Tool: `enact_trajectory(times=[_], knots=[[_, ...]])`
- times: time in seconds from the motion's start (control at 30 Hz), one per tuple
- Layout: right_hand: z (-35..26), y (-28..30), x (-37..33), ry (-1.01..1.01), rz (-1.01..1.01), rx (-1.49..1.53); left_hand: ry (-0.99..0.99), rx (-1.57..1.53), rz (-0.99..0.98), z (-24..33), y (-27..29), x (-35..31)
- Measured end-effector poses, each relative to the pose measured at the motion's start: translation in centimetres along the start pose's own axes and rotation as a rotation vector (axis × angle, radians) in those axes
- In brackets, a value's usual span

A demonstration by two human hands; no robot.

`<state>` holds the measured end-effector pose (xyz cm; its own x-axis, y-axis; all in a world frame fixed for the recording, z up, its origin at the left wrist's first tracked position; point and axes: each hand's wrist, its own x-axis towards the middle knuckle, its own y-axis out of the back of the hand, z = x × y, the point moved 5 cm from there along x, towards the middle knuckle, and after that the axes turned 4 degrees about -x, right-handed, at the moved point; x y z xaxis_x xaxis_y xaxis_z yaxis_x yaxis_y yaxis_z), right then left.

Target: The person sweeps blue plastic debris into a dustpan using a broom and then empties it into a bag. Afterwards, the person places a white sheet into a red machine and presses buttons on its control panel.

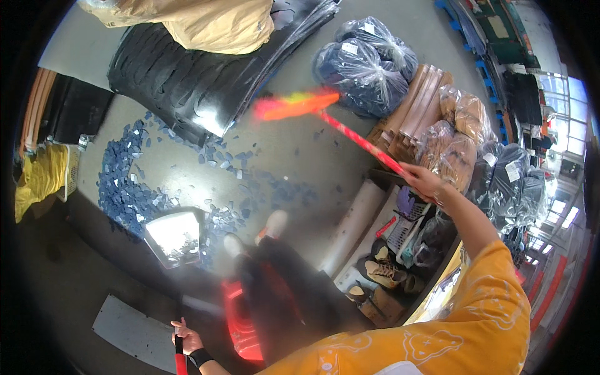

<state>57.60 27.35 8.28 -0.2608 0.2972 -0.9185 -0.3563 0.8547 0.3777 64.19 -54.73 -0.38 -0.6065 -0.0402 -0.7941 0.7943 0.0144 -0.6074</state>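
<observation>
My right hand is closed round the red handle of a broom. The broom's orange-and-yellow head is raised off the floor and blurred by motion. At the lower left, my left hand grips the black-and-red upright handle of a long-handled dustpan. The dustpan's pan rests on the floor, bright with glare, with some scraps in its near part. A heap of dark blue-grey scraps lies beside the pan, and looser bits are scattered to the right, beyond my shoes.
Stacked black sheets lie ahead, topped by a tan sack. Plastic-wrapped bundles and brown rolls stand at the right. Nearer is a shelf with shoes and a basket. A red stool is by my legs.
</observation>
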Motion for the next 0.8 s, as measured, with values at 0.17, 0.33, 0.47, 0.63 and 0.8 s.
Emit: enact_trajectory(times=[0.17, 0.33, 0.47, 0.63, 0.8], knots=[[-1.6, -13.4, 7.6, 0.197, 0.41, -0.178, 0.013, 0.06, 0.028, 3.4, 2.4, 1.6], [6.4, -28.9, -3.2, -0.131, -0.113, 0.201, 0.02, 0.132, 0.081, 7.9, 6.1, 2.4], [8.9, -27.9, -12.6, -0.036, -0.153, 0.347, -0.034, 0.292, 0.3, 12.1, 8.9, 1.2], [10.5, -23.1, -6.2, -0.104, 0.224, 0.351, -0.058, 0.548, 0.434, 8.0, 9.2, 0.6], [5.1, -21.9, 7.0, -0.33, 0.286, 0.919, 0.28, 1.708, -0.066, -15.2, 4.4, -2.9]])
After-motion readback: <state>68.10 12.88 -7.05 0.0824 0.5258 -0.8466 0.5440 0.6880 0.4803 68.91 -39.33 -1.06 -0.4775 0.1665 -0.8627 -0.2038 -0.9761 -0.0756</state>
